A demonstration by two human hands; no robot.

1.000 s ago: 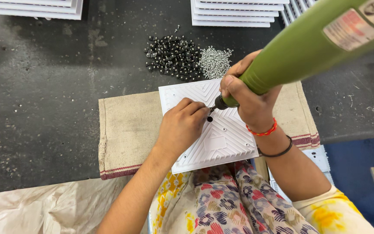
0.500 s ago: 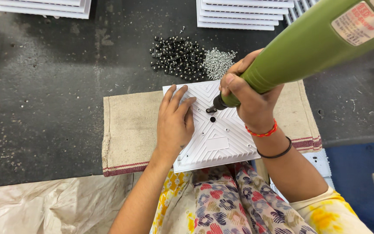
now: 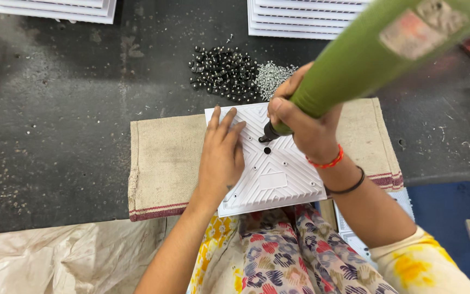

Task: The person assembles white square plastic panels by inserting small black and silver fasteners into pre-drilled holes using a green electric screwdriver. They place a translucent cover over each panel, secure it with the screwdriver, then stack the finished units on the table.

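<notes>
Here our right hand [image 3: 305, 128] clenches the green power screwdriver [image 3: 365, 60], its tip standing on the white ribbed panel [image 3: 278, 174]. Just beside that grip, our left hand [image 3: 221, 158] lies flat and unclenched on the panel, pinning it to the cloth mat [image 3: 164, 163] so it cannot slide.

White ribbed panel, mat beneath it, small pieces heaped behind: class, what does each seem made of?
White ribbed panel: probably moulded plastic, matt, crisp chevron ridges. Mat: coarse woven cloth, tan, red-striped edge. Dark pieces and silvery pieces: likely metal, glinting.
</notes>
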